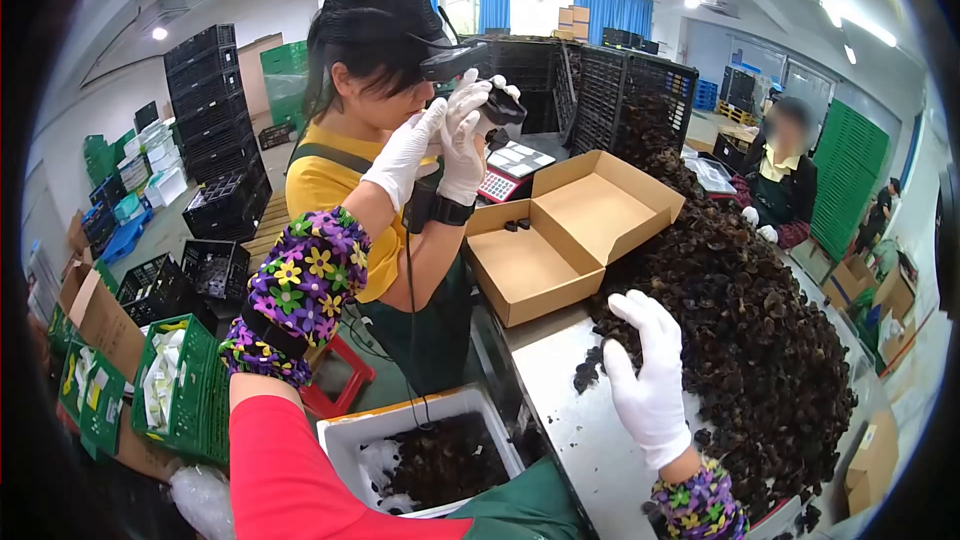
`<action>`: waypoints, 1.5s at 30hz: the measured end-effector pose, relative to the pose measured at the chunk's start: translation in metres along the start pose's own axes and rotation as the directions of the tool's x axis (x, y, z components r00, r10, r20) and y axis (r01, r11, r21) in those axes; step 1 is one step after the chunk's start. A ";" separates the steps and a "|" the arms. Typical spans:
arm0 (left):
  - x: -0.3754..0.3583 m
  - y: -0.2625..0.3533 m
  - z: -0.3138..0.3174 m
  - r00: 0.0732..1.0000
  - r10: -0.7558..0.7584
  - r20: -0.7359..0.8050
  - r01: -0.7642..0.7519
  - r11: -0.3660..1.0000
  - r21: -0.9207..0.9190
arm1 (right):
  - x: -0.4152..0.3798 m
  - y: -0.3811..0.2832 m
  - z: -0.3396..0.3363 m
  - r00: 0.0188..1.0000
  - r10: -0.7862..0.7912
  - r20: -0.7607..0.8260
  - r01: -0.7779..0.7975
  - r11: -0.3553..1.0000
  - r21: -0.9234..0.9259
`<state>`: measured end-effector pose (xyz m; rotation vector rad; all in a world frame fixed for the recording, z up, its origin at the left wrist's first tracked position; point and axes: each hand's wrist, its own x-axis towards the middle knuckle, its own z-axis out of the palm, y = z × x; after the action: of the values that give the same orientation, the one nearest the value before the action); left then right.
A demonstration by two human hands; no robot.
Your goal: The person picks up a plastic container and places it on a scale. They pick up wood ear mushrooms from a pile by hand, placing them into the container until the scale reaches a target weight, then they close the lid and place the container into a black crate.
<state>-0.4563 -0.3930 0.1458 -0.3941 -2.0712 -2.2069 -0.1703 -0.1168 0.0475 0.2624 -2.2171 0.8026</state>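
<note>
My left hand (408, 152), in a white glove, is raised beside the gloved hands of a co-worker (345, 145); its fingers overlap those hands, and whether it grips anything is unclear. The co-worker holds a black object (503, 108) near the face. My right hand (648, 380), also gloved, has its fingers apart and holds nothing. It is over the metal table (560, 380), at the near edge of a large heap of dark, dried pieces (750, 340). An open cardboard box (600, 215) stands behind it, with a few dark pieces inside.
A red scale (500, 185) stands behind the box. Black crates (630, 90) hold more pieces. A white tub (340, 440) sits low by the table, near a red stool (345, 380). Another person (780, 180) is across the heap. Green crates (180, 385) are at left.
</note>
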 end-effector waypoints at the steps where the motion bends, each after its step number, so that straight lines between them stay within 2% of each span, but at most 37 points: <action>1: -0.003 0.000 0.001 1.000 -0.001 0.004 0.001 1.000 -0.017 | 0.009 0.001 0.004 1.000 -0.023 -0.006 0.023 0.999 0.023; 2: 0.000 -0.004 -0.001 1.000 0.000 0.010 0.000 1.000 -0.014 | 0.017 0.005 0.007 1.000 -0.021 -0.008 0.022 0.998 0.064; 4: 0.003 -0.009 -0.006 0.990 0.133 0.034 -0.126 0.977 -0.169 | 0.030 0.009 0.013 0.999 0.032 0.024 -0.036 0.987 0.154; 5: 0.004 -0.007 -0.006 0.990 0.135 0.037 -0.127 0.977 -0.169 | 0.034 0.012 0.016 0.997 0.058 0.042 -0.065 0.982 0.180; 7: 0.002 0.004 -0.005 0.969 0.206 -0.135 -0.215 0.975 -0.060 | 0.040 0.012 0.023 0.994 0.084 0.063 -0.096 0.971 0.219; 12: -0.001 0.017 -0.009 0.955 0.216 -0.203 -0.230 0.972 -0.048 | 0.046 0.011 0.034 0.986 0.110 0.127 -0.141 0.952 0.271; 19: 0.006 0.028 0.007 0.953 0.261 -0.154 -0.280 0.953 -0.116 | 0.044 0.015 0.036 0.980 0.135 0.145 -0.171 0.946 0.274; 21: 0.009 0.031 0.018 0.879 0.444 -0.177 -0.444 0.895 0.039 | 0.045 0.015 0.035 0.979 0.140 0.145 -0.174 0.951 0.255; 22: 0.008 0.033 0.026 0.875 0.451 -0.174 -0.465 0.884 -0.048 | 0.047 0.016 0.035 0.980 0.141 0.143 -0.174 0.951 0.256; 23: 0.014 0.029 0.037 0.824 0.519 -0.229 -0.543 0.838 -0.055 | 0.051 0.017 0.036 0.981 0.131 0.144 -0.165 0.951 0.261; 26: 0.034 0.023 0.052 0.789 0.546 -0.280 -0.593 0.797 -0.116 | 0.060 0.018 0.040 0.986 0.101 0.133 -0.133 0.956 0.262; 28: 0.048 0.028 0.056 0.758 0.474 -0.449 -0.561 0.824 -0.077 | 0.069 0.018 0.044 0.990 0.083 0.116 -0.111 0.960 0.257; 31: 0.051 0.040 0.052 0.751 0.446 -0.488 -0.548 0.832 -0.082 | 0.087 0.014 0.045 0.992 0.078 0.104 -0.106 0.945 0.310; 33: 0.058 0.044 0.043 0.750 0.479 -0.455 -0.565 0.823 -0.065 | 0.107 0.007 0.044 0.973 0.158 0.170 -0.216 0.884 0.415; 34: 0.056 0.047 0.036 0.786 0.464 -0.408 -0.540 0.837 -0.087 | 0.116 0.000 0.044 0.970 0.173 0.173 -0.237 0.835 0.496; 35: 0.055 0.049 0.030 0.819 0.447 -0.359 -0.512 0.852 -0.107 | 0.127 -0.006 0.042 0.970 0.176 0.168 -0.238 0.832 0.501; 37: 0.058 0.046 0.026 0.808 0.470 -0.355 -0.531 0.842 -0.094 | 0.150 -0.014 0.040 0.964 0.143 0.223 -0.252 0.752 0.609; 39: 0.054 0.042 0.020 0.861 0.414 -0.295 -0.456 0.886 -0.088 | 0.174 -0.018 0.044 0.960 0.148 0.236 -0.266 0.743 0.614; 41: 0.053 0.039 0.014 0.857 0.433 -0.281 -0.467 0.882 -0.066 | 0.191 -0.024 0.051 0.958 0.150 0.246 -0.274 0.738 0.617; 43: 0.050 0.036 0.007 0.852 0.470 -0.231 -0.496 0.866 -0.065 | 0.209 -0.022 0.068 0.991 0.090 0.094 -0.129 0.789 0.601; 44: 0.038 0.041 0.006 0.866 0.458 -0.202 -0.471 0.882 -0.022 | 0.225 -0.014 0.082 0.998 -0.023 -0.052 0.040 0.929 0.367; 45: 0.037 0.039 0.006 0.864 0.460 -0.204 -0.475 0.880 -0.026 | 0.237 -0.004 0.091 0.998 -0.028 -0.053 0.045 0.931 0.363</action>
<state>-0.4815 -0.3863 0.1929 -0.5927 -1.5861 -1.9424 -0.3874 -0.1625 0.1713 0.4581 -2.0007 1.1874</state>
